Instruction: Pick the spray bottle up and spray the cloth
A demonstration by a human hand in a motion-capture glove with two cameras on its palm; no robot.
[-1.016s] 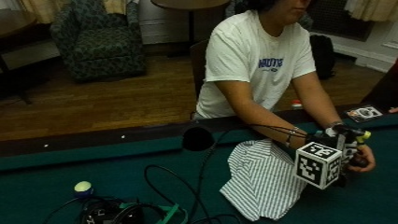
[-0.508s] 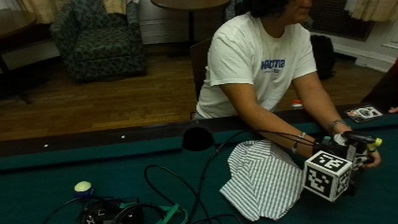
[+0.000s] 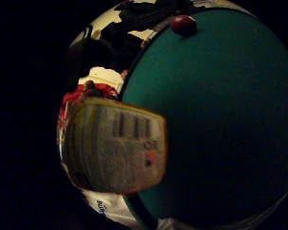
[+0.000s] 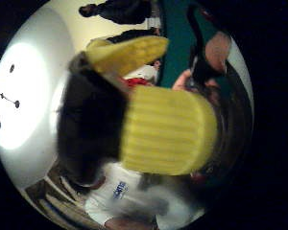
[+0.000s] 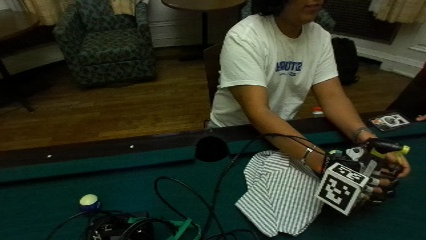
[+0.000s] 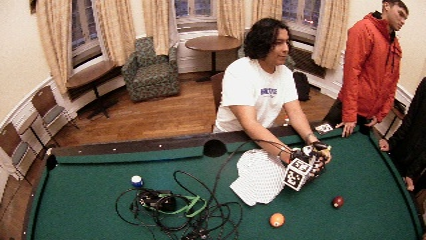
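Lowered since the earlier frame, the spray bottle point(image 5: 381, 150) is gripped upright by the right hand point(image 5: 373, 176), just beside the cloth point(image 5: 279, 192).

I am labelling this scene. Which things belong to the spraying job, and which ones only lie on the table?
For the job: spray bottle, held by the gloved right hand; striped cloth.

Only lying there: two billiard balls, chalk cube, tangle of cables.

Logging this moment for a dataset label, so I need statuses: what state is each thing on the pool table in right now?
Spray bottle: upright, held in both hands.
Right hand: gloved, gripping the bottle.
Bare hand: on the bottle's far side.
Striped cloth: lying rumpled on the felt, beside the hands.
Red ball: resting on the felt.
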